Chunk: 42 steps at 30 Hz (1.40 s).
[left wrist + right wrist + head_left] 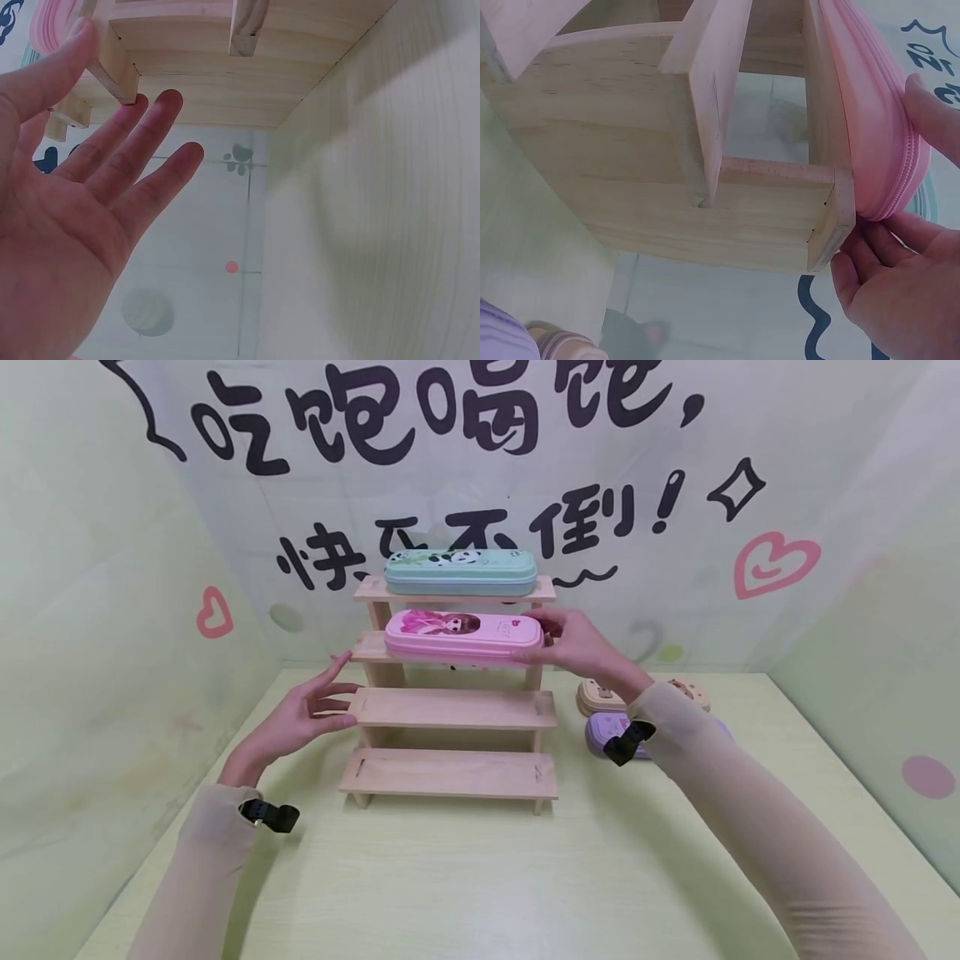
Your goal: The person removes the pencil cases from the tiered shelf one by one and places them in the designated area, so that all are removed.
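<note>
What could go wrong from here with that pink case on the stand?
The pink case might slip or swing off its narrow shelf, since the right hand grips only its right end.
The wooden stand could shift if bumped, as the left hand is at its side with fingers extended, not wrapped round it.
Lifting the pink case too high might knock the mint case on the shelf above.

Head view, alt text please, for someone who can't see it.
A right hand grips a pink case on a wooden stand, one shelf below a mint case; the left hand is at the stand's left side. A beige case and a purple case lie on the table at right.
</note>
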Each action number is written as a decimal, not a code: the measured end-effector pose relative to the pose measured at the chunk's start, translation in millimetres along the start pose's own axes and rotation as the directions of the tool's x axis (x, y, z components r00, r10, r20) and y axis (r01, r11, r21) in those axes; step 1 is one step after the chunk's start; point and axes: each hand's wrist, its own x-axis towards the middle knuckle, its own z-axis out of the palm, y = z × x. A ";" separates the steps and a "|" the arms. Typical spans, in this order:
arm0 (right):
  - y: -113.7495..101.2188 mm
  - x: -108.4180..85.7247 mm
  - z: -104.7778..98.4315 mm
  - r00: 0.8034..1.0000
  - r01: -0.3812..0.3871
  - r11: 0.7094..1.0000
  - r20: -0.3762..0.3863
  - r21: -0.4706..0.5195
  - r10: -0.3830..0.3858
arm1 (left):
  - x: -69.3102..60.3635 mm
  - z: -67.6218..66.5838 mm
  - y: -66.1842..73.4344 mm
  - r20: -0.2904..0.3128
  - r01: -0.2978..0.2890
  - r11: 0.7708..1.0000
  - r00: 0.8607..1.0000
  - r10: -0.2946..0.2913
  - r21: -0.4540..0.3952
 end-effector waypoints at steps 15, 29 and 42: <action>3.3 -5.7 4.8 0.998 -0.036 0.993 -0.050 0.115 0.042 | -0.5 0.7 0.2 -0.008 0.001 1.000 1.000 -0.001 0.009; 9.9 -16.7 3.5 0.994 -0.023 0.978 -0.101 0.209 0.045 | 0.0 0.3 -0.7 -0.006 -0.002 1.000 1.000 0.002 -0.004; 13.2 -30.8 -1.6 0.992 0.026 0.969 -0.125 0.246 0.005 | -0.6 0.7 0.2 -0.010 -0.004 1.000 1.000 0.004 -0.003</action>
